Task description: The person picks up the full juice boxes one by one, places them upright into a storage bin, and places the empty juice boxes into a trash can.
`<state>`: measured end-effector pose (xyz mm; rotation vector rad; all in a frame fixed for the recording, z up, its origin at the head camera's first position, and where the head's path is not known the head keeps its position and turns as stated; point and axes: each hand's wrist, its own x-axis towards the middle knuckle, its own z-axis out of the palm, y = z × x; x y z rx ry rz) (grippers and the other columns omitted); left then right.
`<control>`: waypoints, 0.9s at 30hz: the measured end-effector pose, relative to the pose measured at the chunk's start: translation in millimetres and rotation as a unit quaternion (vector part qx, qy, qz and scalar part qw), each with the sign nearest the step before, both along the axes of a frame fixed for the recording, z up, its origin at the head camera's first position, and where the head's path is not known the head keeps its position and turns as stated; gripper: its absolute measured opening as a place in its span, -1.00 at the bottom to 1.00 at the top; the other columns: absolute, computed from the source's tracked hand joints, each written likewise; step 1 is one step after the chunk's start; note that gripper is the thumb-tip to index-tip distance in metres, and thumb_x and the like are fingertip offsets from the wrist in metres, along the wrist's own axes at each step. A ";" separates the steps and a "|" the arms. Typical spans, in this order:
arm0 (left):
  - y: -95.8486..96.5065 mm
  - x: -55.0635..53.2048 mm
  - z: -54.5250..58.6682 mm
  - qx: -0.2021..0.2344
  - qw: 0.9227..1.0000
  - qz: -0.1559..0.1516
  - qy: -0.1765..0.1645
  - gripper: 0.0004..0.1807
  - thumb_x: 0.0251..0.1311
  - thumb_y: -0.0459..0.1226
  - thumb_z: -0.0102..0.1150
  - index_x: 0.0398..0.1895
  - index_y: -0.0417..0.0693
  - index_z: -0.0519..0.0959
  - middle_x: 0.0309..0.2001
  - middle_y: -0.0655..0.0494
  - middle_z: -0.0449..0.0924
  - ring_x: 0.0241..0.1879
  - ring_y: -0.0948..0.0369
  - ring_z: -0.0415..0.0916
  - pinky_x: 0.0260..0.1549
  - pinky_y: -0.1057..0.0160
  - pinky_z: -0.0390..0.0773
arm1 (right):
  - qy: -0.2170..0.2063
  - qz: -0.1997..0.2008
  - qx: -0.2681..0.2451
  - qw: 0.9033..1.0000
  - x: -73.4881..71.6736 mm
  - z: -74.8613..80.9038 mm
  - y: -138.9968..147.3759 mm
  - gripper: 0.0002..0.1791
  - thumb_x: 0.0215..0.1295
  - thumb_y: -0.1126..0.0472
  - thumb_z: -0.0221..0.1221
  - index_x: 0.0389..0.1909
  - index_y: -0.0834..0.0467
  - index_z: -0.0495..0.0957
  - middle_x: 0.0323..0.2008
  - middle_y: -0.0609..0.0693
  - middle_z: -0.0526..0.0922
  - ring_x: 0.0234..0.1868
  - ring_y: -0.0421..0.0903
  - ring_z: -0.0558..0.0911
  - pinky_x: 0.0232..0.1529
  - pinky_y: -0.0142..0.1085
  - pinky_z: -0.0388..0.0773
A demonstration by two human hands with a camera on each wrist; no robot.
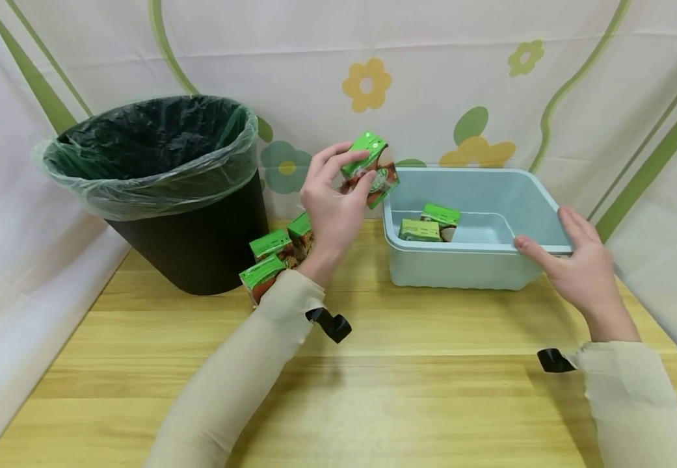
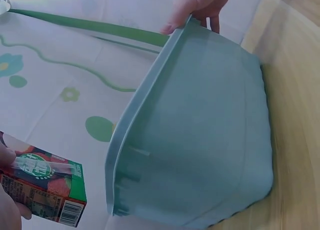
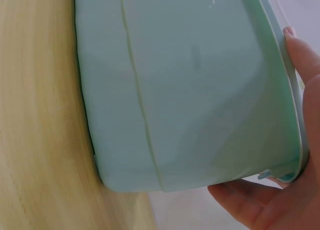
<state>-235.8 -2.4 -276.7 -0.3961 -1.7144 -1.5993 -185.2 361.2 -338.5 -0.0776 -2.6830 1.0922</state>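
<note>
My left hand (image 1: 338, 201) grips a small green-topped juice box (image 1: 376, 172) in the air, just left of the bin's near-left rim. In the left wrist view the same juice box (image 2: 45, 182) shows fruit pictures and a barcode. A light blue plastic bin (image 1: 455, 266) stands on the table, with two green-topped boxes (image 1: 440, 214) inside at its left. My right hand (image 1: 584, 273) holds the bin's right front corner, thumb on the rim. Behind my left wrist, several more green-topped boxes (image 1: 270, 244) stand on the table, partly hidden by the forearm.
A black trash can (image 1: 198, 253) with a clear greenish liner (image 1: 157, 195) stands at the left, close to the boxes on the table. A white curtain (image 1: 432, 71) with printed flowers hangs behind the wooden table (image 1: 397, 390).
</note>
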 end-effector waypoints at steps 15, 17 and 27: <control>37.1 -28.6 8.4 -0.035 0.998 -0.030 -0.036 -0.75 0.24 -0.45 0.46 -0.02 -0.14 0.80 0.23 0.03 0.63 0.17 0.22 0.61 -0.18 0.36 0.76 | 0.003 0.001 0.003 1.000 0.3 0.5 -0.3 0.14 0.42 -0.25 0.28 0.74 0.04 -0.20 0.76 0.08 -0.22 0.74 0.32 -0.18 0.63 0.41 -0.17; 40.5 -32.5 8.4 -0.047 0.997 -0.024 -0.049 -0.75 0.25 -0.42 0.46 0.00 -0.11 0.80 0.24 0.05 0.63 0.20 0.24 0.59 -0.19 0.39 0.75 | 0.003 0.000 0.002 1.000 0.1 0.1 -0.1 0.14 0.42 -0.25 0.28 0.74 0.05 -0.20 0.76 0.08 -0.22 0.74 0.32 -0.18 0.63 0.41 -0.17; 56.1 -54.9 4.5 -0.091 0.990 -0.014 -0.109 -0.74 0.27 -0.40 0.46 0.02 -0.08 0.79 0.22 0.05 0.63 0.26 0.17 0.57 -0.04 0.47 0.68 | -0.001 -0.001 0.003 1.000 0.6 2.1 -1.6 0.14 0.42 -0.26 0.26 0.74 0.06 -0.20 0.76 0.09 -0.23 0.74 0.32 -0.18 0.63 0.41 -0.16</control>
